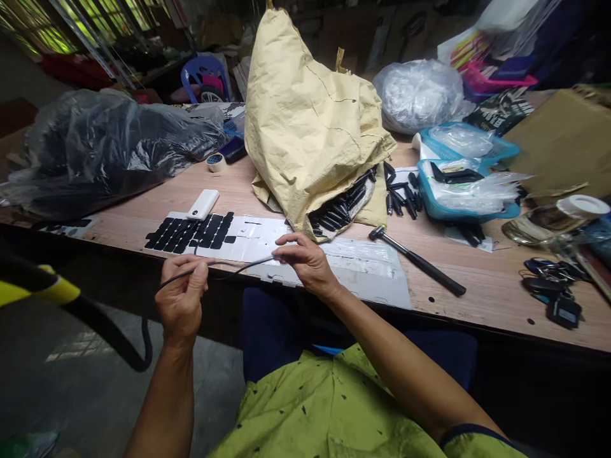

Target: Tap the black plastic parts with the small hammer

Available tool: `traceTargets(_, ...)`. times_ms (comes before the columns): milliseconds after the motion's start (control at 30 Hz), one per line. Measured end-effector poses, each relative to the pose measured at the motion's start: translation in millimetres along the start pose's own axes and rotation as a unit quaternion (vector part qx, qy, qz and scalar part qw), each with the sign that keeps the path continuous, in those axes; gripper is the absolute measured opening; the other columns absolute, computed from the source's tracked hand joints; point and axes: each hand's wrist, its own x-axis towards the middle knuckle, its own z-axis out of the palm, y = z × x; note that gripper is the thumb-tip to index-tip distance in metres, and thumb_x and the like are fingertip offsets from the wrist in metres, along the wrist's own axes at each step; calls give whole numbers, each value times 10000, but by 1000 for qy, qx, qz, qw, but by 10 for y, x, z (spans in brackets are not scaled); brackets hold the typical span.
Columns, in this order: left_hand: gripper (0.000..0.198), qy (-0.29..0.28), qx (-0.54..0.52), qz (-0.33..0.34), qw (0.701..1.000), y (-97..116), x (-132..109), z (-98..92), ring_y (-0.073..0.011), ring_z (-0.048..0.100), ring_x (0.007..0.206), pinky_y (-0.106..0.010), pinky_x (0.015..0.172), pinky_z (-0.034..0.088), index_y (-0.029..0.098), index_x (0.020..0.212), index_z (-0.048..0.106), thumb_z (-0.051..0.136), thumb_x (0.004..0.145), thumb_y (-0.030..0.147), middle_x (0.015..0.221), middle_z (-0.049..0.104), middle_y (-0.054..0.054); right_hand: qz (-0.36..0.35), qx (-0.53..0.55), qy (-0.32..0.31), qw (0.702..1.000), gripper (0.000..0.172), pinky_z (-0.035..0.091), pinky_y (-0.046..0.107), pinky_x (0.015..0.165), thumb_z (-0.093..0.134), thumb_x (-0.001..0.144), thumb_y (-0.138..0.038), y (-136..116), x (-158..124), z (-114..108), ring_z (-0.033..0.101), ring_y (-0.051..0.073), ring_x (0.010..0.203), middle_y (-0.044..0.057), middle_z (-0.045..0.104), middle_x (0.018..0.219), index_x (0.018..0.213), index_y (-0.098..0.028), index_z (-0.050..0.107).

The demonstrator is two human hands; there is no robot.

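Note:
A thin black cable runs between my two hands at the front edge of the table. My left hand is closed around it, thumb pressed on top. Its other stretch leads to my right hand, where thumb and fingers pinch it. Just beyond my left hand, a white power bank rests on a sheet of black cut-out pieces. Past my right hand stands a tan paper sack, its mouth spilling glossy black tubular pieces.
To the right lies a hammer with a black handle. Behind it are blue baskets with plastic bags, and keys near the right end. A large dark plastic bag fills the left. A tape roll sits beside the sack.

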Motion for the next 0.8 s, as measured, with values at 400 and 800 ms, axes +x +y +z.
traceTargets(400, 307, 39, -207, -25, 977, 549, 122, -65, -195, 721, 646, -328, 494, 608, 264, 786, 746, 787, 794, 568, 805, 758, -14, -185, -93, -51, 977, 303, 567, 328, 852, 536, 849, -82, -94, -212, 291, 624, 152, 976, 69, 593, 1070, 1115, -210, 605)
traceTargets(800, 385, 104, -115, 40, 987, 745, -139, -444, -126, 312, 254, -304, 307, 263, 319, 614, 644, 766, 751, 658, 368, 417, 62, -43, -313, -307, 898, 244, 446, 243, 725, 486, 935, -112, -36, -11, 737, 560, 146, 851, 32, 614, 1037, 1045, -240, 663)
